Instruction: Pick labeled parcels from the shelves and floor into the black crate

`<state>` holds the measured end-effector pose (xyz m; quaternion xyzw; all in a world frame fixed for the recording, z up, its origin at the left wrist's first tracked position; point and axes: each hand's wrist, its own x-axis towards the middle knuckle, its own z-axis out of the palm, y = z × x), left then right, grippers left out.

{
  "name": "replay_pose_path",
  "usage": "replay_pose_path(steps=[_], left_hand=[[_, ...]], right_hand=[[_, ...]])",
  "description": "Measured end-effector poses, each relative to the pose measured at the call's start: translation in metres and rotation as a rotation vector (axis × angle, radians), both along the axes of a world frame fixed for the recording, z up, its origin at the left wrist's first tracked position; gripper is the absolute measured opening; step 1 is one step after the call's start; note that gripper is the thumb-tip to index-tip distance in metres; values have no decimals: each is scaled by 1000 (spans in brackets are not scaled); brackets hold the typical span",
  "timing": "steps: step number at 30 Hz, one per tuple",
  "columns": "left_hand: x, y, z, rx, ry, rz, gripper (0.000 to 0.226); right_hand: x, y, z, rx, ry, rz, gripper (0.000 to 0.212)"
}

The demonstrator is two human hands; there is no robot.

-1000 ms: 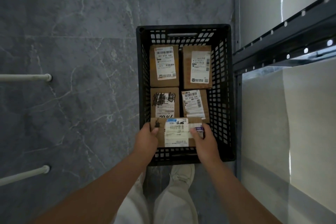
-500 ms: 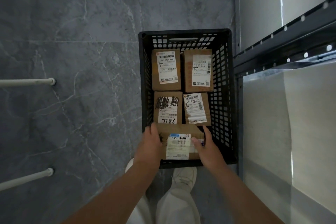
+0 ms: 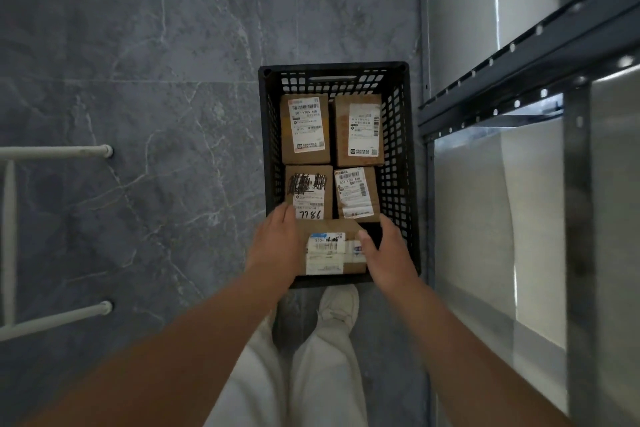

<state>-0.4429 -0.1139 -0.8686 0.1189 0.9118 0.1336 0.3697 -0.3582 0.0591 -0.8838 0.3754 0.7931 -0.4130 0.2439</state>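
Note:
The black crate (image 3: 401, 163) stands on the floor in front of me and holds several labeled cardboard parcels. Two lie at the far end (image 3: 304, 130) and two in the middle (image 3: 356, 194). A brown parcel with a white and blue label (image 3: 327, 251) lies crosswise at the crate's near end. My left hand (image 3: 277, 246) rests over that parcel's left end with its fingers straight. The thumb of my right hand (image 3: 389, 253) touches the parcel's right end, and its fingers spread beyond it toward the crate wall.
A dark metal shelf frame (image 3: 519, 55) with a pale panel stands close on the right of the crate. White tube legs (image 3: 55, 152) stick out at the left. Grey marble floor surrounds the crate; my white shoe (image 3: 339, 305) is just behind it.
Both hands have lowered the blue-labeled parcel from the crate's near rim down into its near end. The right hand's fingers have spread away from the parcel.

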Motion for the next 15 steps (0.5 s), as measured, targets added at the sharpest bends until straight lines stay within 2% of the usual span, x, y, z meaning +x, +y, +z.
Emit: replay_pose_path(steps=[2, 5, 9, 13, 15], left_hand=[[-11, 4, 32, 18, 45, -23, 67], [-32, 11, 80, 36, 139, -63, 56], [-42, 23, 147, 52, 292, -115, 57], [-46, 32, 241, 68, 447, -280, 60], [-67, 38, 295, 169, 572, -278, 59]], right_hand=[[-8, -1, 30, 40, 39, 23, 53], [-33, -1, 81, 142, 82, 46, 50], [-68, -1, 150, 277, 165, 117, 62], [-94, -1, 256, 390, 275, 154, 63], [-116, 8, 324, 434, 361, 156, 62]])
